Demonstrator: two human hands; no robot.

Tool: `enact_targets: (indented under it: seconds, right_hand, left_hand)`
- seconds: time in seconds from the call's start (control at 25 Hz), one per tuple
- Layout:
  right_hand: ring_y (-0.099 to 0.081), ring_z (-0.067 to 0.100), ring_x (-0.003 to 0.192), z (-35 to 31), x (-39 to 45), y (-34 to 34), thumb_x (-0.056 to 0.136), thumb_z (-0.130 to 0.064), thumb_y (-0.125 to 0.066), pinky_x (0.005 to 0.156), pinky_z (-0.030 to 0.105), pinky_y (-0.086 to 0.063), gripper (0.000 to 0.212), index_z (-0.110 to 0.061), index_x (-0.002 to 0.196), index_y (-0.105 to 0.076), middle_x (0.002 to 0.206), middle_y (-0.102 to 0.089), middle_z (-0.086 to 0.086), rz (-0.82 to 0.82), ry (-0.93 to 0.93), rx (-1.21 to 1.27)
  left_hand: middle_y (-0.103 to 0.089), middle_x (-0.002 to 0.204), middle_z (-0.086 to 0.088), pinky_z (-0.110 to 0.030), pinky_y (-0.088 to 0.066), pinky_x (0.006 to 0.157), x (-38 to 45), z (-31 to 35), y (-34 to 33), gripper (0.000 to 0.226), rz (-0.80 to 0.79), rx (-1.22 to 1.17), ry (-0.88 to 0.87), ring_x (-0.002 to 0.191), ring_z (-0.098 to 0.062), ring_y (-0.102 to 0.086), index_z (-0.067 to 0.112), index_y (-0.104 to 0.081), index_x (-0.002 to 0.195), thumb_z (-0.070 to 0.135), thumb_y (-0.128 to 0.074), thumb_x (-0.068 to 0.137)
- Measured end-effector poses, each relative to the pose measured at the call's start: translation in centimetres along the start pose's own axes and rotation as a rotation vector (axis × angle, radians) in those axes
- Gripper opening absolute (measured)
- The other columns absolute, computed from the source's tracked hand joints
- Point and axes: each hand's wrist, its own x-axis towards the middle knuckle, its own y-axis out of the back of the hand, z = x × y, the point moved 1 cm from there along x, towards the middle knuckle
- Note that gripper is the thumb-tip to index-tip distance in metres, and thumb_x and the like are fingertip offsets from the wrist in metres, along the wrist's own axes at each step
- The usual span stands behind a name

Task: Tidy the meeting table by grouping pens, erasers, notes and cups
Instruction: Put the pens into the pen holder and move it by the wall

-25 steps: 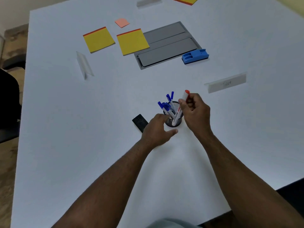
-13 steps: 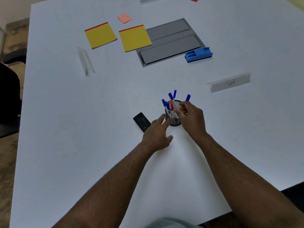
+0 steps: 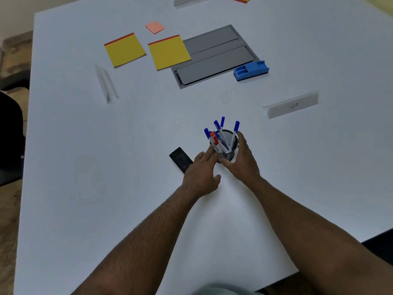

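Broadly, white table (image 3: 106, 188) — sticky notes (image 3: 125, 50), blue eraser (image 3: 251, 70) scattered — over brown floor (image 3: 9, 220).

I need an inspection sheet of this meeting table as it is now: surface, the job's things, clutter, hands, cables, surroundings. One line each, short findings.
Surface: white table, mostly bare near the person.
Job's things: mesh pen cup upright, holding blue-capped pens and one red-capped marker; black eraser lying left of the cup; blue eraser farther back; two yellow note pads and a small pink note.
Clutter: clear name stands, one reading TIGER.
Hands: left hand and right hand open on either side of the cup, holding nothing.
Cables: nothing seen; grey hatch closed.
Surroundings: dark chair at the left.
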Motion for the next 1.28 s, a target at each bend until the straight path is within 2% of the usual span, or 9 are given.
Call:
enact_targets:
  seconds: [0.2,0.36,0.48,0.68,0.8,0.92,1.0,1.16,1.28]
  right_hand:
    - [-0.049,0.022,0.128,-0.8,1.8,0.1,0.071,-0.037,-0.084,0.101,0.044,-0.049,0.099,-0.017,0.147,-0.025,0.145,-0.045,0.003,-0.058,0.058,0.114]
    - [-0.056,0.020,0.119,-1.2,1.5,0.7,0.066,-0.035,-0.087,0.093,0.038,-0.054,0.095,-0.020,0.141,-0.031,0.135,-0.053,0.000,-0.072,0.085,0.111]
    - [-0.056,0.019,0.118,-1.4,-0.2,1.4,0.067,-0.035,-0.086,0.092,0.033,-0.053,0.092,-0.020,0.140,-0.032,0.135,-0.053,0.000,-0.037,0.100,0.115]
    - [-0.056,0.016,0.118,-2.8,-5.1,3.1,0.067,-0.038,-0.086,0.093,0.032,-0.054,0.094,-0.021,0.142,-0.032,0.135,-0.053,-0.001,0.017,0.140,0.179]
    - [-0.057,0.015,0.116,-3.4,-8.9,3.9,0.065,-0.043,-0.086,0.091,0.030,-0.055,0.094,-0.023,0.141,-0.033,0.133,-0.054,-0.003,0.028,0.132,0.173]
    - [-0.058,0.008,0.109,-3.7,-13.6,4.7,0.060,-0.047,-0.087,0.081,0.016,-0.053,0.094,-0.031,0.136,-0.033,0.127,-0.056,-0.011,0.024,0.098,0.207]
    - [-0.058,0.001,0.105,-3.8,-17.3,5.2,0.057,-0.049,-0.087,0.075,0.008,-0.050,0.094,-0.037,0.133,-0.033,0.122,-0.056,-0.017,0.025,0.091,0.228]
    - [-0.059,-0.010,0.097,-4.6,-24.8,6.3,0.053,-0.051,-0.087,0.066,0.003,-0.045,0.090,-0.049,0.125,-0.034,0.110,-0.057,-0.031,0.067,0.084,0.226]
    - [-0.055,-0.017,0.096,-5.0,-30.8,7.2,0.050,-0.055,-0.086,0.066,-0.001,-0.042,0.087,-0.065,0.115,-0.029,0.104,-0.055,-0.043,0.157,0.065,0.201]
  left_hand:
    - [0.000,0.163,0.008,-0.048,-0.037,0.108,0.0,-0.2,0.0,0.081,-0.045,0.011,-0.001,0.148,-0.023,-0.012,0.032,-0.013,0.153,0.038,-0.063,0.089]
    - [0.009,0.163,0.008,-0.052,-0.031,0.111,-0.5,0.2,0.6,0.084,-0.126,0.074,0.013,0.150,-0.023,-0.001,0.033,-0.004,0.154,0.038,-0.060,0.091]
    - [0.009,0.163,0.007,-0.050,-0.030,0.112,-2.3,0.8,0.7,0.084,-0.086,0.125,-0.025,0.150,-0.023,0.003,0.031,-0.004,0.154,0.040,-0.059,0.092]
    - [0.002,0.164,0.007,-0.039,-0.031,0.113,-7.7,2.1,0.4,0.075,0.159,-0.010,-0.139,0.150,-0.019,-0.007,0.033,-0.014,0.153,0.038,-0.058,0.092]
    - [-0.002,0.163,0.010,-0.032,-0.034,0.109,-10.7,2.5,-0.1,0.075,0.233,-0.163,-0.152,0.148,-0.012,-0.014,0.036,-0.015,0.152,0.037,-0.058,0.092]
    - [-0.017,0.161,0.010,-0.027,-0.033,0.110,-13.6,2.4,-1.2,0.084,0.232,-0.394,-0.051,0.144,-0.008,-0.027,0.032,-0.010,0.154,0.039,-0.064,0.089]
    - [-0.022,0.161,0.008,-0.030,-0.034,0.111,-15.0,2.3,-2.1,0.093,0.180,-0.447,-0.019,0.143,-0.012,-0.030,0.029,-0.009,0.154,0.042,-0.070,0.085]
    - [-0.026,0.159,0.009,-0.036,-0.039,0.110,-18.2,3.0,-3.6,0.108,0.058,-0.504,-0.059,0.141,-0.013,-0.034,0.033,-0.015,0.152,0.053,-0.081,0.068]
    - [-0.043,0.140,0.026,-0.017,-0.045,0.092,-22.6,4.8,-4.7,0.099,0.071,-0.640,-0.216,0.121,0.002,-0.049,0.048,-0.027,0.138,0.057,-0.084,0.057]
